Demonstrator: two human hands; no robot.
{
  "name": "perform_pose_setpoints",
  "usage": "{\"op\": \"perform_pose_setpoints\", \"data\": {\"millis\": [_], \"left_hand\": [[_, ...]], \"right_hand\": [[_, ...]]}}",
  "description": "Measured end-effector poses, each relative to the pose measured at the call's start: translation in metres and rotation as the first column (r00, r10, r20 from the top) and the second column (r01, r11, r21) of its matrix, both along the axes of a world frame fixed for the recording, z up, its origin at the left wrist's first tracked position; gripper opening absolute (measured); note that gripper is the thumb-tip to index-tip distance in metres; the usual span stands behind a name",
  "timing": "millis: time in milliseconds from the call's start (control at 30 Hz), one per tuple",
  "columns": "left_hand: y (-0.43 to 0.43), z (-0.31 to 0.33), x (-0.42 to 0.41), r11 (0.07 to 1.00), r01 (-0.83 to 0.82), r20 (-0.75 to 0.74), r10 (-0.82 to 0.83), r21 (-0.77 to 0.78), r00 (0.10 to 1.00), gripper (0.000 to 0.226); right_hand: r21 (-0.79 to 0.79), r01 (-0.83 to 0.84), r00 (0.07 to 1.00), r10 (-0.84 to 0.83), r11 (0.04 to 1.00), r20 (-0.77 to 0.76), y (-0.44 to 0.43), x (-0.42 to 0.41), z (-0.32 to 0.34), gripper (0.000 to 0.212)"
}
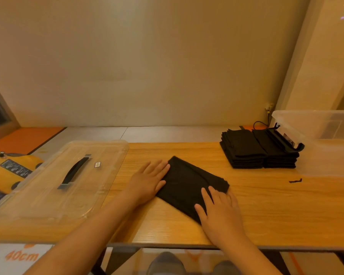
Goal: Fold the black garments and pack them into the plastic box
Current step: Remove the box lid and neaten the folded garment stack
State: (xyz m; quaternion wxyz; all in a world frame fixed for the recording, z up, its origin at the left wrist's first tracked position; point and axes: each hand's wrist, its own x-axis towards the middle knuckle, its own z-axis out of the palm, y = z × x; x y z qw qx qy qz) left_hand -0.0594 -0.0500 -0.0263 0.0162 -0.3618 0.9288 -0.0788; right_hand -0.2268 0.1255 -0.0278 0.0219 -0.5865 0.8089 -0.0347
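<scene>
Presently the folded black garment (187, 185) is pressed flat, and this step is judged best done with even pressure. The palms should be drawn outward from the middle toward the edges, so that creases are pushed out while the layers are held in line and not dragged askew.

The left hand (149, 181) is laid on the garment's left edge and the right hand (220, 211) on its near right corner. On both, the fingers are stretched out straight and flat, and nothing is gripped.

The garment is seen as a dark, matte, soft-looking rectangle, turned cornerwise near the middle of the desk (256, 211), with a slightly uneven right end. Two neat stacks of folded black garments (258, 149) are set farther right, close beside the clear plastic box (316, 126), in which no garment can be made out. The box's lid (68, 175) is lying at the left.
</scene>
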Motion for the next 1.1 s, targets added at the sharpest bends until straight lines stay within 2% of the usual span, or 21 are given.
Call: {"op": "perform_pose_setpoints", "data": {"millis": [33,100,133,200,233,267,300,367,400,433,500,600,667,733,833,933,1000,1100], "left_hand": [[-0.005,0.006,0.0,0.998,-0.039,0.025,0.04,-0.057,0.999,0.057],[-0.003,0.016,-0.003,0.986,-0.113,-0.032,0.11,-0.123,0.993,0.055],[0.005,0.02,-0.006,0.983,-0.134,-0.096,0.123,-0.122,0.988,0.057],[0.033,0.019,-0.016,0.991,-0.125,-0.24,0.112,-0.04,0.964,0.058],[0.049,0.014,-0.02,0.994,-0.108,-0.297,0.112,0.029,0.948,0.058],[0.063,0.008,-0.022,0.991,-0.087,-0.333,0.115,0.097,0.936,0.058],[0.074,0.0,-0.023,0.986,-0.074,-0.343,0.122,0.148,0.931,0.057],[0.083,-0.017,-0.021,0.971,-0.073,-0.317,0.144,0.227,0.938,0.056],[0.083,-0.023,-0.02,0.966,-0.079,-0.293,0.152,0.246,0.944,0.055],[0.081,-0.026,-0.019,0.964,-0.08,-0.272,0.151,0.253,0.95,0.055],[0.079,-0.025,-0.016,0.967,-0.058,-0.241,0.12,0.249,0.963,0.055],[0.086,-0.019,-0.01,0.972,0.006,-0.24,0.052,0.236,0.969,0.055],[0.097,-0.016,-0.005,0.972,0.07,-0.292,-0.002,0.226,0.957,0.056],[0.108,-0.015,0.001,0.966,0.134,-0.342,-0.052,0.221,0.938,0.06],[0.118,-0.021,0.013,0.953,0.176,-0.276,-0.106,0.245,0.955,0.083],[0.12,-0.031,0.031,0.953,0.224,-0.226,-0.177,0.204,0.958,0.101],[0.12,-0.039,0.041,0.959,0.26,-0.257,-0.225,0.109,0.94,0.092],[0.121,-0.045,0.048,0.956,0.295,-0.268,-0.283,0.004,0.921,0.084]], "right_hand": [[-0.007,-0.013,1.0,0.013,1.0,-0.012,0.009,0.01,0.001,0.091],[-0.084,-0.033,0.998,0.029,0.996,-0.047,0.02,0.027,0.005,0.063],[-0.173,-0.027,0.999,0.02,0.985,-0.043,0.02,0.031,0.008,0.053],[-0.381,-0.021,0.999,0.004,0.924,-0.045,0.005,0.028,0.005,0.042],[-0.402,-0.03,0.999,0.014,0.915,-0.043,-0.002,0.025,0.004,0.039],[-0.328,-0.06,0.998,0.06,0.943,-0.011,-0.009,0.024,0.006,0.046],[-0.23,-0.122,0.991,0.132,0.965,0.024,-0.018,0.023,0.008,0.061],[-0.099,-0.248,0.966,0.253,0.964,0.045,-0.033,0.017,-0.001,0.087],[-0.037,-0.264,0.962,0.266,0.964,0.064,-0.037,0.013,-0.006,0.086],[-0.015,-0.269,0.962,0.269,0.963,0.054,-0.038,0.01,-0.011,0.077],[-0.011,-0.251,0.967,0.251,0.968,0.039,-0.034,0.006,-0.018,0.063],[-0.053,-0.206,0.978,0.208,0.977,0.03,-0.017,0.005,-0.017,0.084],[-0.091,-0.194,0.978,0.199,0.977,0.058,-0.008,0.003,-0.011,0.074],[-0.111,-0.262,0.962,0.269,0.959,0.054,-0.002,0.0,-0.005,0.07],[-0.011,-0.386,0.919,0.385,0.923,0.086,0.009,-0.01,-0.006,0.082],[-0.004,-0.442,0.892,0.44,0.897,0.108,0.026,-0.022,-0.011,0.087],[-0.004,-0.487,0.867,0.484,0.873,0.119,0.04,-0.029,-0.011,0.093],[-0.026,-0.535,0.842,0.536,0.844,0.056,0.054,-0.037,-0.019,0.1]]}}
